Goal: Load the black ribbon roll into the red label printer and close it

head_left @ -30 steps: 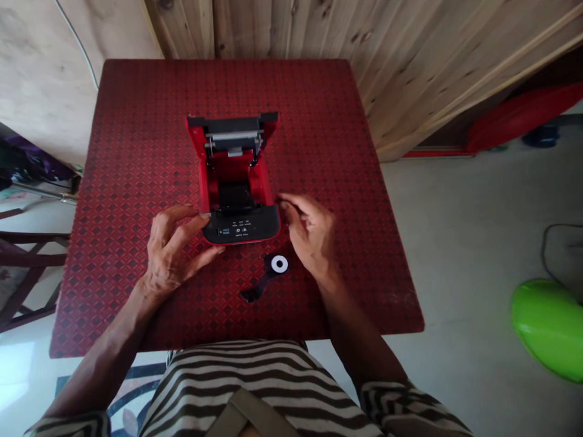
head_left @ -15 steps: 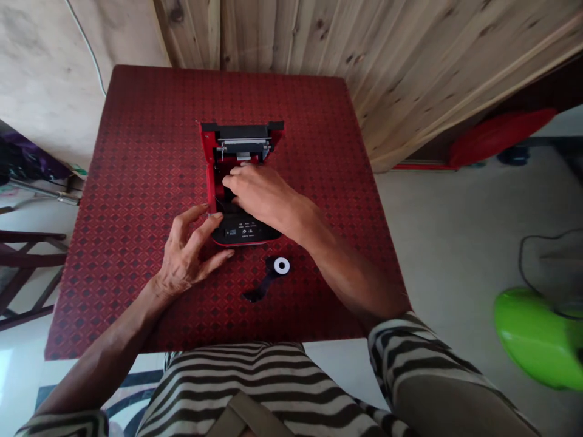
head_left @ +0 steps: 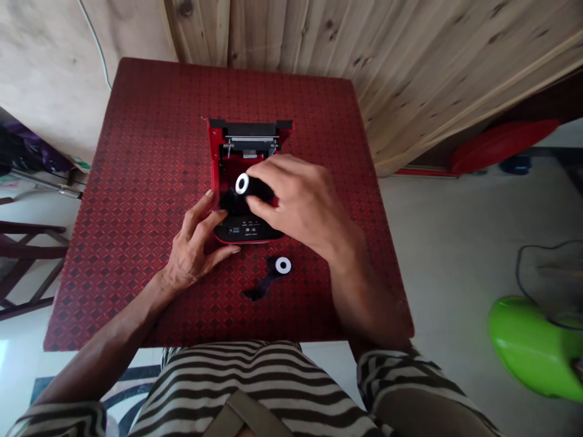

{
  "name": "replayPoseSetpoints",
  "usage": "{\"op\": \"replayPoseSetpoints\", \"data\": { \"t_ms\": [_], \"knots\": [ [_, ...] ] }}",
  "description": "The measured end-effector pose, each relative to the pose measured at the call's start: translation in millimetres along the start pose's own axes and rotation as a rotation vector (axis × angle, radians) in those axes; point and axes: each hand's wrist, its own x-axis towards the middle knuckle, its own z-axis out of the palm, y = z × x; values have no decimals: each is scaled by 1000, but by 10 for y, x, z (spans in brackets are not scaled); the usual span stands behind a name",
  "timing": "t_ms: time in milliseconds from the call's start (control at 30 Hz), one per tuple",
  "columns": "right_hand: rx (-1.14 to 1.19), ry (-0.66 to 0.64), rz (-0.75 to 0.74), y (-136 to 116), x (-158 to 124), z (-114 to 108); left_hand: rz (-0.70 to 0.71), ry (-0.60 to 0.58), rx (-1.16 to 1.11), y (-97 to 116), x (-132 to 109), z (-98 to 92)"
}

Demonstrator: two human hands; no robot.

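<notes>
A red and black label printer [head_left: 248, 227] sits on the table with its lid raised, the roller mechanism showing under the lid. My right hand [head_left: 300, 203] pinches a ribbon roll [head_left: 259, 188], black with a white core end, over the open bay; a loose black strip seems to hang from it on the left. Fingers apart, my left hand [head_left: 194, 246] lies against the printer's left front corner, fingertips along its side and thumb by the front edge. A second black ribbon roll [head_left: 283, 265], also with a white core, lies in front of the printer with its tail unrolled toward me.
The table [head_left: 150, 152] has a red patterned cover. Wood panelling [head_left: 291, 36] runs behind it. A dark wooden chair [head_left: 30, 255] stands to the left. On the floor at right are a green plastic object [head_left: 528, 346] and a cable [head_left: 519, 273].
My right hand has come up from inside the printer bay, and the ribbon roll in it now shows. My left hand stays at the printer's corner.
</notes>
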Motion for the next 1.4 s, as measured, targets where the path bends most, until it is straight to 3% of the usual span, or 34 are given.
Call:
{"op": "replayPoseSetpoints", "data": {
  "t_ms": [100,200,300,467,567,700,800,967,1033,1133,1267,1333,1400],
  "knots": [
    [200,179,50,83,-273,-277,7,12,8,-10,8,8],
    [524,356,212,304,-624,-355,19,-15,12,-15,22,-14],
    [747,482,412,567,-961,-130,38,-26,1,-25,38,-48],
    [754,397,634,793,-1260,444,68,-19,20,-50,59,-79],
    [741,372,686,815,-1282,615,82,-11,13,-62,78,-89],
    [728,337,665,844,-1287,626,107,-6,5,-71,104,-104],
    [661,314,637,786,-1357,493,117,-7,17,-72,113,-110],
    [276,448,604,348,-1561,121,113,-11,23,-82,111,-101],
    [339,294,531,155,-1614,98,124,-4,15,-89,109,-95],
    [507,55,429,-14,-1633,296,121,-5,0,-89,102,-92],
    [531,88,408,-74,-1596,534,89,-19,-18,-69,80,-89],
    [539,75,364,-94,-1548,415,76,-13,-17,-63,65,-82],
    [524,39,275,-119,-1443,140,66,-13,-11,-62,51,-74]
  ]
}}
